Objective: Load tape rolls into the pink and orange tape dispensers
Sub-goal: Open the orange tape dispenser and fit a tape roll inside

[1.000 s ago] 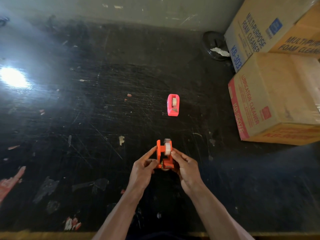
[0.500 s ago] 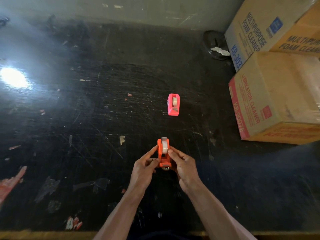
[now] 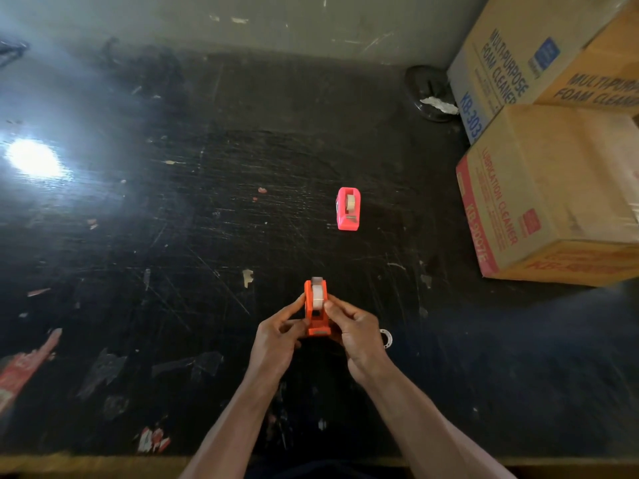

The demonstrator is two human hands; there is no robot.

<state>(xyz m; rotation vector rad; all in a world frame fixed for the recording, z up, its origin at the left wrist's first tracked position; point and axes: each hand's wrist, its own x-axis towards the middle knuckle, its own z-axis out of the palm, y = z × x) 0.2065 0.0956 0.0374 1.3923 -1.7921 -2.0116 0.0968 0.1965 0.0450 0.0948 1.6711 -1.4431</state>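
Note:
The orange tape dispenser (image 3: pixel 316 314) is held between both hands over the near middle of the black table (image 3: pixel 207 236). A whitish tape roll (image 3: pixel 318 296) sits in its slot. My left hand (image 3: pixel 276 344) grips the dispenser's left side with curled fingers. My right hand (image 3: pixel 356 335) pinches its right side, thumb by the roll. Farther back stands the pink tape dispenser (image 3: pixel 348 209) on the table with a tape roll (image 3: pixel 351 202) in it. A small white plastic ring (image 3: pixel 385 337) lies on the table just right of my right hand.
Two stacked cardboard boxes (image 3: pixel 553 188) fill the right side of the table. A dark round object with crumpled paper (image 3: pixel 430 95) lies behind them near the wall. Tape scraps and red sticker remains (image 3: pixel 24 368) dot the left surface. Glare (image 3: pixel 33 157) shines at far left.
The tape roll has gone from sticking out beside the orange dispenser to sitting inside it. A white ring now shows on the table beside my right hand.

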